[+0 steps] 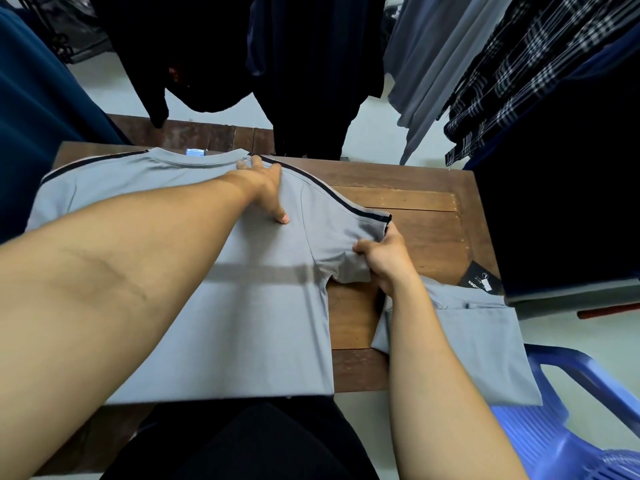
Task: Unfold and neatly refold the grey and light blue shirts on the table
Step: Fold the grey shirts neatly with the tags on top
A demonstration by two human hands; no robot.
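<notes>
Flat, the grey shirt point(221, 306) points collar-away, left hand point(266, 188) pressing open-palmed, right hand point(384, 258) fingers clenching its sleeve point(346, 237).

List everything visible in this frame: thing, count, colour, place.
grey T-shirt: 1, grey with dark shoulder stripes, spread flat on the table
folded shirt: 1, grey-blue, table's right edge, overhanging
black tag: 1, black with white print, on the folded shirt's far end
wooden table: 1, brown, centre
plastic chair: 1, blue, lower right
hanging clothes: several, black, grey, plaid, at the back
left hand: 1, pressing flat near the T-shirt's collar
right hand: 1, gripping the T-shirt's right sleeve
</notes>
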